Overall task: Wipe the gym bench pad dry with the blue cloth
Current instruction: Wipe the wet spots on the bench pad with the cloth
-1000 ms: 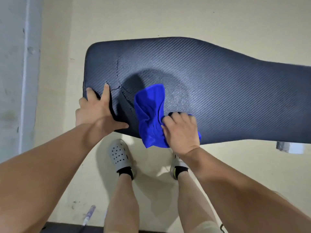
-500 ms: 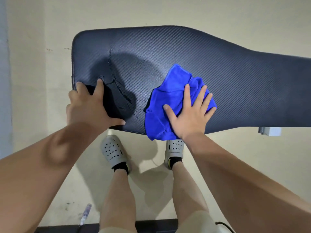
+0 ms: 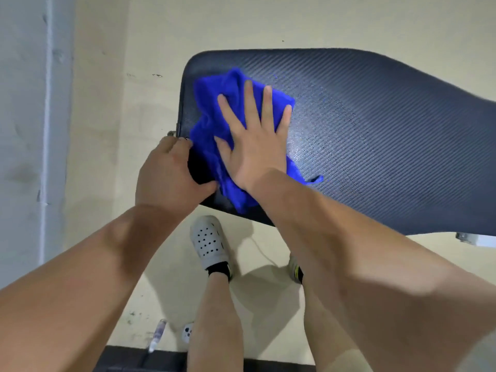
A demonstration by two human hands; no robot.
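Low in the centre of the frame a grey perforated rubber clog point(image 3: 210, 242) stands on the cream floor point(image 3: 107, 146); above it the left hand point(image 3: 171, 175) has its grip clamped on the lower left corner of the dark ribbed gym bench pad point(image 3: 375, 135), fingers curled over the end edge, thumb on top; just right of it the right hand point(image 3: 255, 146) lies flat, grip apart, fingers spread, pressing the crumpled blue cloth point(image 3: 209, 103) onto the pad's left end; the cloth reaches towards the pad's upper left corner.
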